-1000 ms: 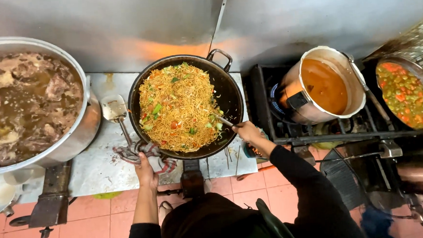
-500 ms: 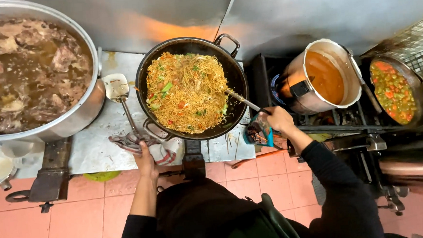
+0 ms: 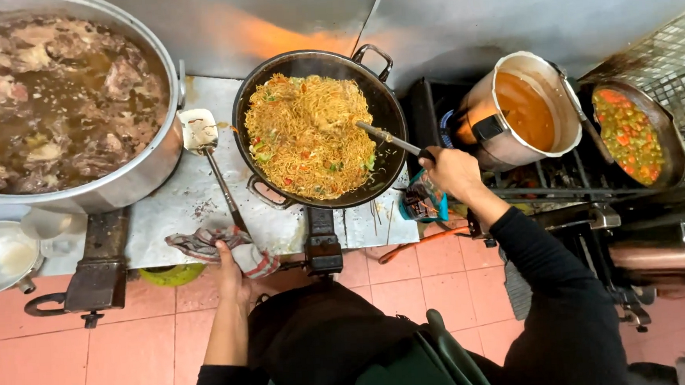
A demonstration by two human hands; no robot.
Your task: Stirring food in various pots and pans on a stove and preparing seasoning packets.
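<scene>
A metal surface (image 3: 164, 213) carries the cooking here. The wok (image 3: 320, 131) of noodles sits at its middle. Left of the wok stands a huge stockpot (image 3: 64, 105) of dark broth, and between the two a ladle (image 3: 208, 156) lies flat on the metal. A striped cloth (image 3: 220, 246) hangs at the front edge, left of the wok's handle. Right of the wok, a burner grate (image 3: 545, 182) bears a tilted pot (image 3: 522, 113) of orange sauce and a pan (image 3: 636, 134) of vegetables. Below is a pink tiled floor (image 3: 132, 352).
</scene>
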